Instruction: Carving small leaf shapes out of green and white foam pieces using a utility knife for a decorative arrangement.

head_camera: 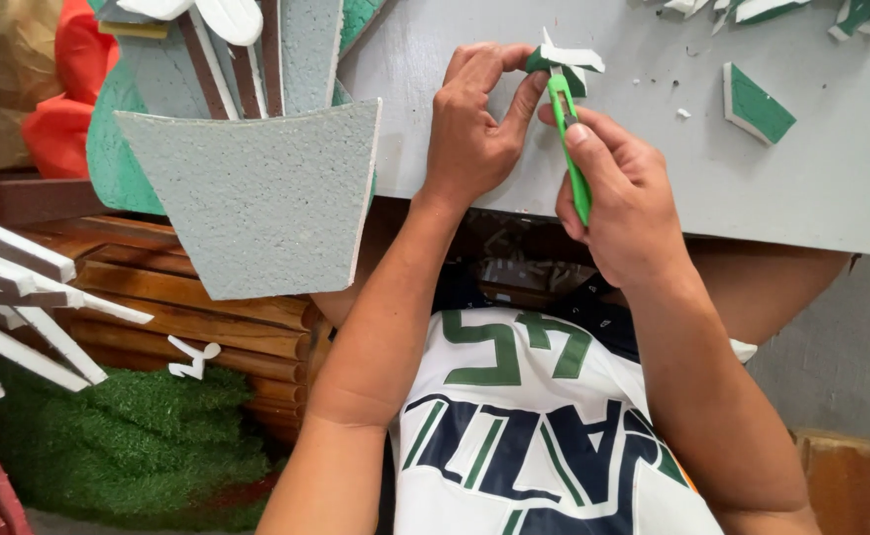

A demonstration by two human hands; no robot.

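We see the left hand (469,124) pinching a small green-and-white foam piece (562,61) betw. thumb and fingertips, held just above the grey tabletop (831,188) near its front edge. The right hand (625,198) is wrapped around a green utility knife (567,139), index finger laid along the handle's back, tip of the knife up against the foam piece; we can't see the blade itself. Both hands sit close together, w/ the foam piece between them at the top. Further right on the tabletop lies a green foam offcut (758,104) w/ white edge, well apart from the hands, plus more green/white scraps (801,10) along the far edge and a few tiny white crumbs near the offcut. To the left stands a big grey foam panel (256,198), pot-shaped, w/ grey and brown strips rising behind it. Below that we see stacked wooden slats (187,307), white foam sticks (19,307) at the left edge, a patch of green turf (128,446), and a small white foam shape (193,359) resting on the slats. The person wears a white jersey (534,436) w/ green and navy markings.
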